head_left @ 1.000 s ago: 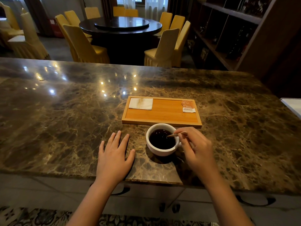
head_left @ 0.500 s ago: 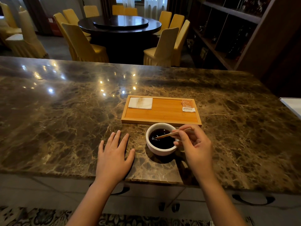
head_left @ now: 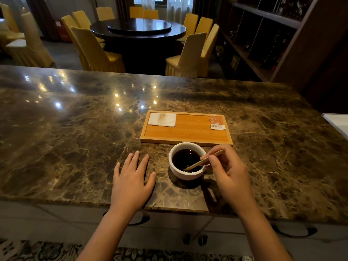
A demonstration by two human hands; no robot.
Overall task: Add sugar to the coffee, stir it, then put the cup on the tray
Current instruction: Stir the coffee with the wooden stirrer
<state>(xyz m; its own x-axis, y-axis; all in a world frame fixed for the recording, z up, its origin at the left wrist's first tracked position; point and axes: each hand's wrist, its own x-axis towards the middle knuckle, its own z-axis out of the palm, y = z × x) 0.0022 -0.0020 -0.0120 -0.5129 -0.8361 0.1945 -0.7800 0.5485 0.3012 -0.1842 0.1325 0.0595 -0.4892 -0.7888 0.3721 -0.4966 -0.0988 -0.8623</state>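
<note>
A white cup (head_left: pixel 185 173) of dark coffee stands on the marble counter just in front of the wooden tray (head_left: pixel 188 132). My right hand (head_left: pixel 228 172) pinches a thin wooden stir stick (head_left: pixel 199 162), whose lower end dips into the coffee near the cup's front right. My left hand (head_left: pixel 131 182) lies flat on the counter to the left of the cup, fingers spread, holding nothing. An orange and white sugar packet (head_left: pixel 216 122) lies in the tray's far right corner.
A folded white napkin (head_left: pixel 162 120) lies in the tray's far left corner. The marble counter (head_left: pixel 75 138) stretches wide on both sides. A white object (head_left: pixel 337 123) pokes in at the right edge. Beyond are yellow chairs, a round dark table and shelves.
My right hand has swung the stir stick round in the cup, its tip moving from the left side to the front right. The left hand has stayed put.
</note>
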